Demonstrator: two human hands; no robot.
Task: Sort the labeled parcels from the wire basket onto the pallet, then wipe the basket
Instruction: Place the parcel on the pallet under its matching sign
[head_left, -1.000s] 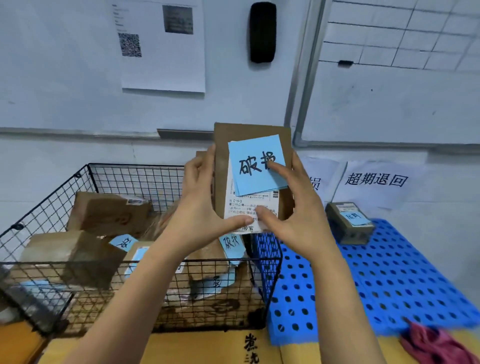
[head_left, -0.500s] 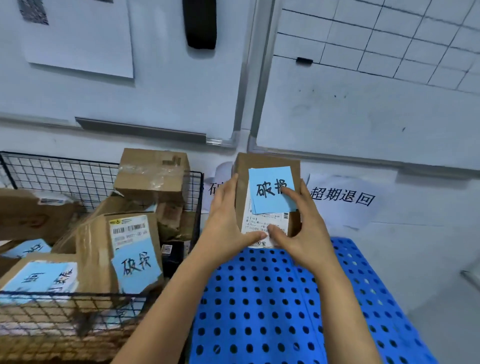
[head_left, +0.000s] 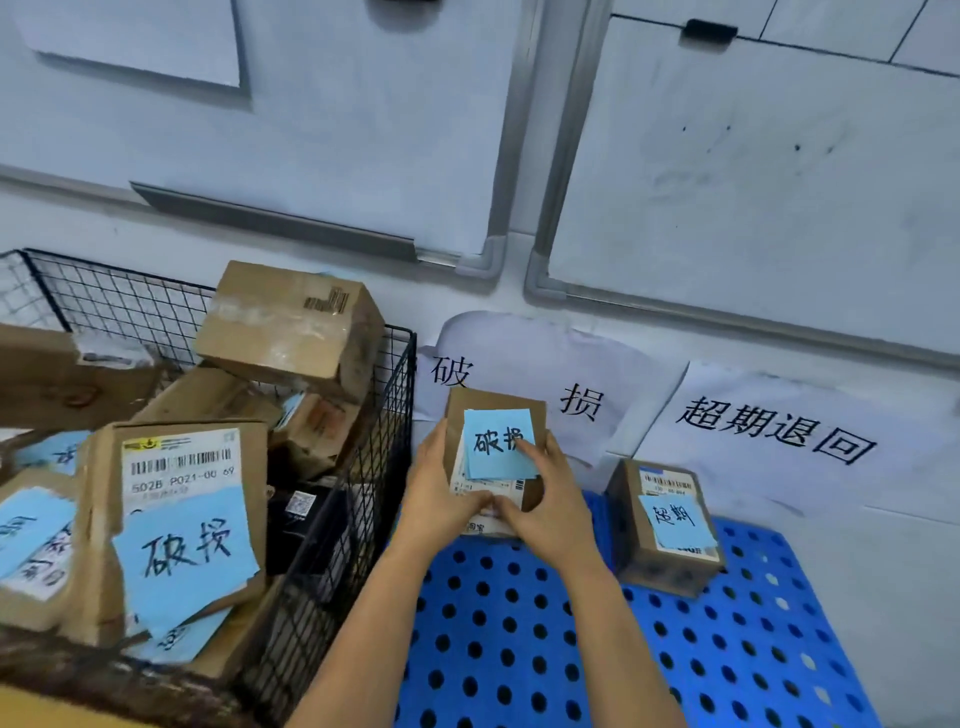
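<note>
upright, both hands — left hand (head_left: 441, 493); right hand (head_left: 550, 506) — clasped round parcel (head_left: 498, 410) over pallet (head_left: 571, 623)

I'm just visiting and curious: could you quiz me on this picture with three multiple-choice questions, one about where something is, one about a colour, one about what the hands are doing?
1. Where does the box with the 超期 note stand?
A. in the basket
B. on the pallet, below the 超期退回 sign
C. on the whiteboard ledge

2. What colour is the pallet?
A. blue
B. green
C. grey

3. What are the hands doing?
A. both hold one parcel
B. both are empty
C. one holds a cloth

Answers:
1 B: the box sits on the pallet, just below the sign, outside the basket.
2 A: its perforated deck is bright blue.
3 A: the left hand and right hand grip the parcel from either side.
</note>
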